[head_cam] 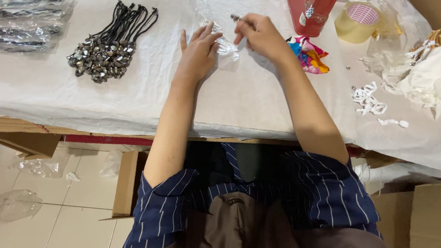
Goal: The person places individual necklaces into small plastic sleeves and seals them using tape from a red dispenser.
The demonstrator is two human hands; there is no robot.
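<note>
Hands at a small clear bag

The left hand [197, 53] lies with fingers spread, pinning the clear bag [226, 53] flat on the table [55, 91]; the right hand [260, 35] pinches a small metal piece [235, 17] just above it.

Black-corded pendants [109, 48], red tape dispenser [310, 8], tape roll [358, 21], colourful cloth [307, 54]

We have open white desk [40, 92] between our left hand [197, 53] and the bundle of black cords with metal beads [108, 44], and a broad bare stretch along the near edge. To the right, room is tight: the colourful cloth [307, 54] lies just beside our right hand [261, 35], with the red tape dispenser [310, 8] and tape roll [357, 21] behind it. White scraps [368, 100] and crumpled plastic [426, 75] crowd the far right.
</note>
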